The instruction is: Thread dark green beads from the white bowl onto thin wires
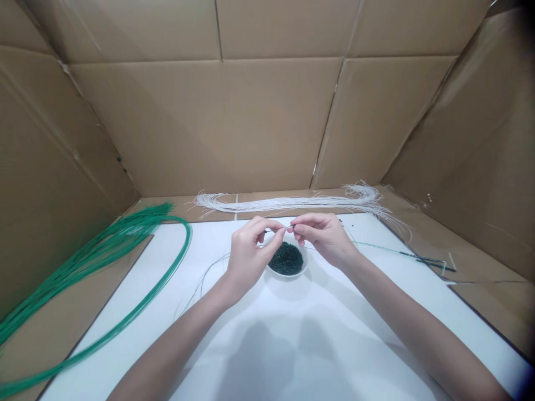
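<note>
Together, the left hand [247, 256] and right hand [321, 236] pinch a thin wire [276, 230] between their fingertips [293, 225], just above a small white bowl [289, 274] of dark green beads [286, 259] on a white surface [355, 317].

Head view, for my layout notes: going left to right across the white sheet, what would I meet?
Green wire bundle, left hand, bowl of dark beads, right hand, thin dark-tipped wire.

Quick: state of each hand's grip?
Left hand: closed, pinching a thin strand.
Right hand: closed, apparently pinching the same thin strand.
</note>
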Tool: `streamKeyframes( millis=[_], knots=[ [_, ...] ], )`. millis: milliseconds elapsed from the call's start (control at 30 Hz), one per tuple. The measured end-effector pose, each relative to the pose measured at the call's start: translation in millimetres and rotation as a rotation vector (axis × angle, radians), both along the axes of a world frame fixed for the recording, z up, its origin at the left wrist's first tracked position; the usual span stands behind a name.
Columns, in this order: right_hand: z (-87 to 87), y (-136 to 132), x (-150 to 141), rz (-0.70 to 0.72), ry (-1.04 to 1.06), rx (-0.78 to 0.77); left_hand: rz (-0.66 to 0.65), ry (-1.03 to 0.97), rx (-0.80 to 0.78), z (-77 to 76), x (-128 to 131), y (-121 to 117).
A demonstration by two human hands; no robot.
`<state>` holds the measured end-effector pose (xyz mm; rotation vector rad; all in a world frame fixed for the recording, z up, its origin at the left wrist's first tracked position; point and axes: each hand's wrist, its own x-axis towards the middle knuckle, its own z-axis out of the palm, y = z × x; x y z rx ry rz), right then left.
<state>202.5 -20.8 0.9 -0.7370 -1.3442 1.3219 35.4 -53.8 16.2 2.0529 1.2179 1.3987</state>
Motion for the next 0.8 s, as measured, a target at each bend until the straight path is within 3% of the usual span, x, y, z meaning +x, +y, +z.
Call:
streamKeyframes(
  millis=[167,800],
  knots=[
    [-0.5,-1.5,-3.7,-0.017,0.057,-0.011,-0.021,-0.011,0.029,-2.1,1.3,-0.3],
    [-2.2,-2.1,-0.4,-0.071,-0.074,0.107,-0.02,-0.018,0.004,-2.2,2.8,-0.4]
  ],
)
